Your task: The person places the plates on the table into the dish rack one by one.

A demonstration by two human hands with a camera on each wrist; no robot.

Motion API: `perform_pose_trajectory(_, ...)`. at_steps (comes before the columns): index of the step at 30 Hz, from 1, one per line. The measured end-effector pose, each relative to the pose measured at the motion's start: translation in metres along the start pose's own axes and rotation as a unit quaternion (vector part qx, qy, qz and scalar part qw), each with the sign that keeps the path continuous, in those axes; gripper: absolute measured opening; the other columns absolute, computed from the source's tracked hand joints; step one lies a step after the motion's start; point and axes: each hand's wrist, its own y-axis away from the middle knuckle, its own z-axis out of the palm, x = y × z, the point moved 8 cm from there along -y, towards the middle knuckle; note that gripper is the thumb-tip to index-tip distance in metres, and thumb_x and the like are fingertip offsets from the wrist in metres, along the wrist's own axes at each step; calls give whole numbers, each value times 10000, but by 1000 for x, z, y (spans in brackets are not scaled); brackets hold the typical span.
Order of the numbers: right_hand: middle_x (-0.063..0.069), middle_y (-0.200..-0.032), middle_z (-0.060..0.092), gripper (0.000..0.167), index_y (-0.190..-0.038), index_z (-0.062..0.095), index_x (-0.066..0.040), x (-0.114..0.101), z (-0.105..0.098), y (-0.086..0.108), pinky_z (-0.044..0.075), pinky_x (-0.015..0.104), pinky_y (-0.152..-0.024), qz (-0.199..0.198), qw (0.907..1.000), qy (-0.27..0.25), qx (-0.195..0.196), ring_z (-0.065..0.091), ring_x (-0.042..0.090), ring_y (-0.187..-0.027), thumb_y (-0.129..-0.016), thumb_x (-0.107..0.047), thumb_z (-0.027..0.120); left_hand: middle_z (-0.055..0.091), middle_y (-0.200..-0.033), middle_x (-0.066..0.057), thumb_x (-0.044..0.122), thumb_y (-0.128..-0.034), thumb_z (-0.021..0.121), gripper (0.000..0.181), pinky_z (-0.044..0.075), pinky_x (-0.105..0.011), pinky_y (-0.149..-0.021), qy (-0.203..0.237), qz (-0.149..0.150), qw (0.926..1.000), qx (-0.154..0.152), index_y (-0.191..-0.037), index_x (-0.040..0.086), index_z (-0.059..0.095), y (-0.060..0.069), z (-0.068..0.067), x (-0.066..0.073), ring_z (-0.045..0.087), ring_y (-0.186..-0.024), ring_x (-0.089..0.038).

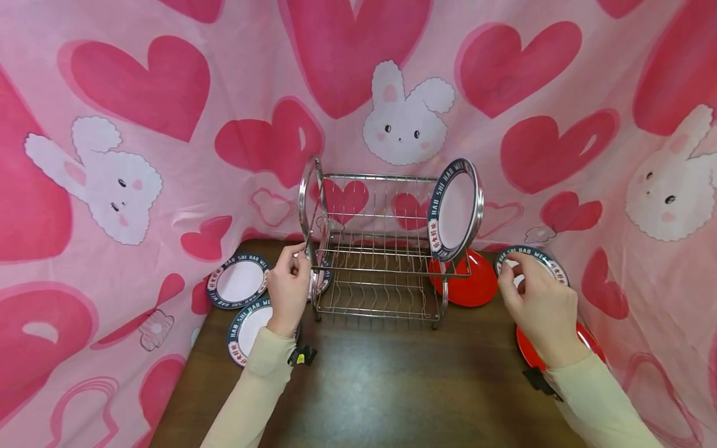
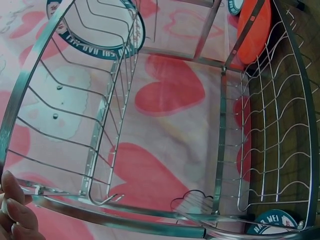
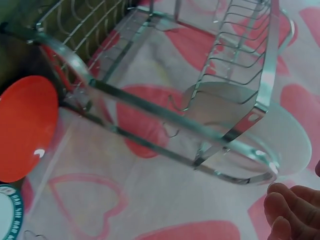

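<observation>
A two-tier metal dish rack (image 1: 372, 272) stands at the back of the table. One white plate with a dark patterned rim (image 1: 455, 211) stands upright in its upper tier, at the right end; its plain back shows in the right wrist view. At the upper tier's front left corner, my left hand (image 1: 287, 289) pinches the metal frame with bent fingers. My right hand (image 1: 540, 308) hovers to the right of the rack, apart from it, with loosely bent fingers and nothing between them. In the right wrist view its fingers (image 3: 295, 210) appear below the plate's edge.
Left of the rack lie two dark-rimmed plates (image 1: 241, 281), with another partly hidden behind the left hand. A red plate (image 1: 470, 283) lies by the rack's right leg. Beneath the right hand are a dark-rimmed plate (image 1: 546, 256) and a red plate (image 1: 526, 350). Pink cloth hangs around the wooden table (image 1: 386, 379).
</observation>
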Motion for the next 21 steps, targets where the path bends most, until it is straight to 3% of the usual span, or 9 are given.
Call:
perform_pose_trajectory(13, 209, -862, 726, 265, -1127, 652, 12, 24, 1, 38, 486, 418, -437, 480, 9983, 62, -309, 617, 313, -559, -924, -158, 637, 503, -581, -16, 54, -1003, 585, 237, 284, -309, -506, 14, -72, 10000, -31, -1168, 35, 753, -1, 1, -1, 387, -489, -75)
perform_pose_trajectory(21, 232, -827, 712, 249, -1084, 654, 30, 46, 4, 62, 451, 458, -407, 607, 9974, 285, -256, 593, 345, -524, -931, -161, 604, 508, -579, -12, 56, -999, 590, 232, 291, -320, -527, -4, -55, 10000, 3, -1162, 39, 753, 0, 1, -1, 397, -499, -81)
